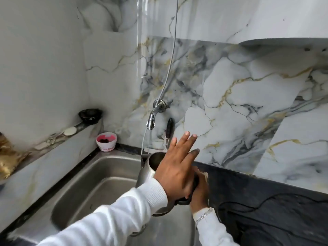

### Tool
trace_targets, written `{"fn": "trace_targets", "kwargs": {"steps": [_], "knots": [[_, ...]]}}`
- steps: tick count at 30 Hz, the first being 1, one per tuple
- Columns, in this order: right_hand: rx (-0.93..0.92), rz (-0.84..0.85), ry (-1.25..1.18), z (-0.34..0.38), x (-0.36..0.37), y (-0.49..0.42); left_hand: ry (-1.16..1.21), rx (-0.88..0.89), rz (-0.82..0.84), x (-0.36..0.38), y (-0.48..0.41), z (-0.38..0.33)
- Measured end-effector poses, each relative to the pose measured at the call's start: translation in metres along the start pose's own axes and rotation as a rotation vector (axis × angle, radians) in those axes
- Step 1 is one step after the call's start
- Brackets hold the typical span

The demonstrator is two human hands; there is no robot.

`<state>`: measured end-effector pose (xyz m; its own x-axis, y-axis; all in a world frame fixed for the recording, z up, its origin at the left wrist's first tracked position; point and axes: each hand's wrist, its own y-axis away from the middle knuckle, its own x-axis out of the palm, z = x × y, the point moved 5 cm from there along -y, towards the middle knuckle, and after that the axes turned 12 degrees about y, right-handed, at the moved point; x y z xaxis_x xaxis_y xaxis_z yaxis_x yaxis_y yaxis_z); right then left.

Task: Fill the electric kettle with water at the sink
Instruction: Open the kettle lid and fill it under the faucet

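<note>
Kettle [148,167] mouth sat just right of tap [151,121] stream; right hand [199,189] gripped handle, left hand [177,162] open, fingers spread

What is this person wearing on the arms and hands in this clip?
Both arms are in white long sleeves with ribbed knit cuffs: left sleeve, right sleeve. A silver chain-link bracelet sits at the right wrist. The left hand and right hand are bare, with no gloves; no rings are visible.
</note>
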<state>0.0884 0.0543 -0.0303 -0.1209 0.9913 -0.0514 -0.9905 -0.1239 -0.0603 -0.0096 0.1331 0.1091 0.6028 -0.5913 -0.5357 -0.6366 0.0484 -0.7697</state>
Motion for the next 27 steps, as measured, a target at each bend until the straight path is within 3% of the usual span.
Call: {"fn": "trace_targets", "kwargs": {"steps": [3,5,8,10,13,15,18,21,27], "knots": [[-0.033,0.026,0.008,-0.008,0.012,-0.009,0.430,-0.218,-0.247,-0.001,-0.008,-0.006],[0.044,0.037,-0.066,-0.015,0.019,-0.012,0.641,-0.329,-0.437,-0.007,-0.016,0.000],[0.207,0.087,-0.259,-0.020,0.037,-0.024,0.889,-0.501,-0.579,-0.012,-0.026,0.028],[0.222,0.122,-0.270,-0.023,0.047,-0.035,0.956,-0.545,-0.615,-0.022,-0.030,0.053],[0.284,0.141,-0.292,-0.030,0.059,-0.049,0.755,-0.582,-0.630,-0.047,-0.041,0.113],[0.285,0.129,-0.302,-0.034,0.068,-0.061,0.503,-0.737,-0.605,-0.058,-0.047,0.172],[0.288,0.117,-0.288,-0.041,0.081,-0.083,0.198,-1.011,-0.295,-0.048,-0.049,0.243],[0.298,0.107,-0.271,-0.046,0.097,-0.104,0.224,-1.026,-0.144,-0.027,-0.056,0.273],[0.327,0.152,-0.254,-0.050,0.125,-0.141,0.331,-0.994,-0.089,-0.023,-0.068,0.312]]}}
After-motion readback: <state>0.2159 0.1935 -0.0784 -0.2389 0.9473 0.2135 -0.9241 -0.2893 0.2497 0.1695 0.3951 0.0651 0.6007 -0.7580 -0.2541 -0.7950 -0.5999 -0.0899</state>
